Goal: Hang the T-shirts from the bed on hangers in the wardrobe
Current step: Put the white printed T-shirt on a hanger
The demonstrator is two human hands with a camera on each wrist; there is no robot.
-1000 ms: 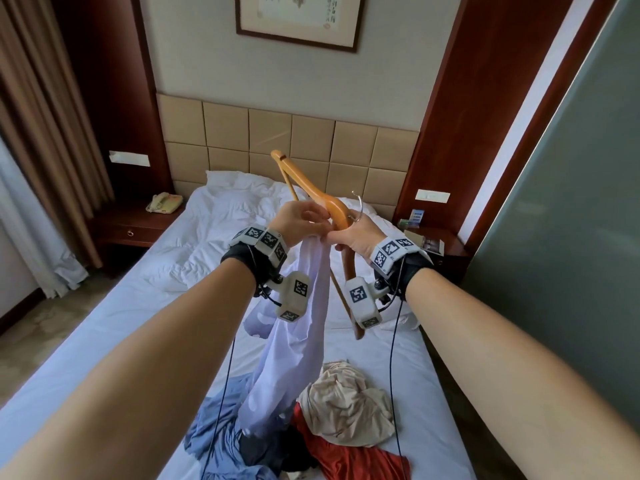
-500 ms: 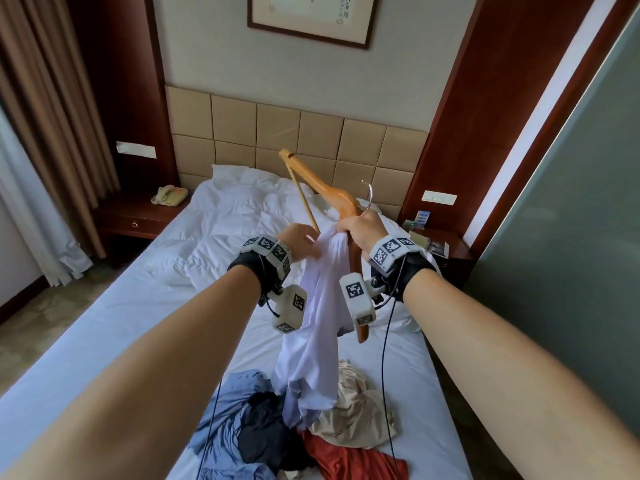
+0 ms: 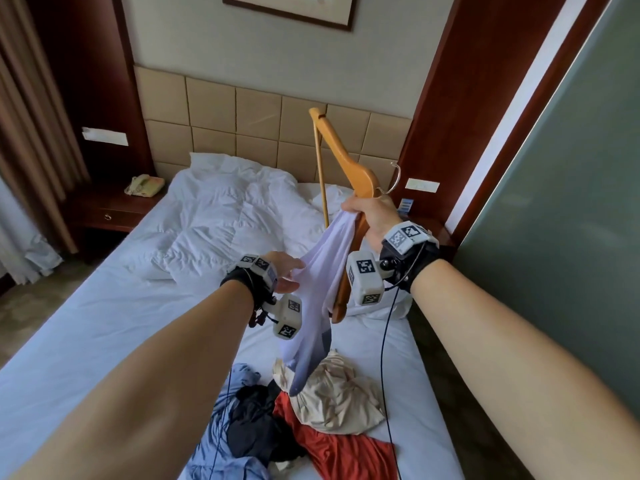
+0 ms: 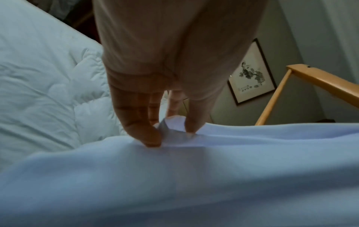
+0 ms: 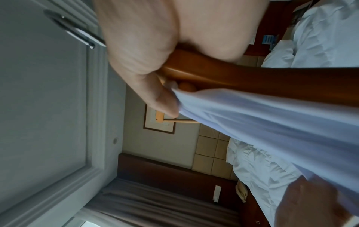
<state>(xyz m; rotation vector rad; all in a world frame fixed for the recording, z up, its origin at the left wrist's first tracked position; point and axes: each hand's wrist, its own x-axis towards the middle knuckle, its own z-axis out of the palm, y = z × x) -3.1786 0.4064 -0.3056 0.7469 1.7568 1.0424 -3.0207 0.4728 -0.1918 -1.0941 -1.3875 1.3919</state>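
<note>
Nearest the camera, a heap of T-shirts (image 3: pixel 311 420) is lying on the bed (image 3: pixel 86 323), blue, black, red and beige pieces overlapping one another; a pale lavender T-shirt (image 3: pixel 322 278) is hanging above that heap, its lower end dangling down onto the beige piece. The left hand (image 3: pixel 285 273) is reaching into the lavender cloth from the side; in the left wrist view its fingers (image 4: pixel 143 122) are curling down and pinching a fold of the fabric between thumb and fingertips. Higher and further off, the right hand (image 3: pixel 372 220) is gripping a wooden hanger (image 3: pixel 349 168) at its middle, fingers wrapped round the wood and at the same time clamping the top edge of the lavender T-shirt against it; in the right wrist view the thumb is pressing the cloth to the wood. The hanger is standing tilted, one arm pointing up toward the headboard (image 3: pixel 270 133), the other arm pointing down behind the cloth, its metal hook (image 3: pixel 396 178) sticking out to the right. Beyond the hands, a rumpled white duvet (image 3: pixel 221 216) is covering the head of the bed; a telephone (image 3: pixel 143 185) is sitting on the bedside table (image 3: pixel 110 213) at the left; a framed picture (image 3: pixel 291 10) is hanging on the wall above the headboard.
</note>
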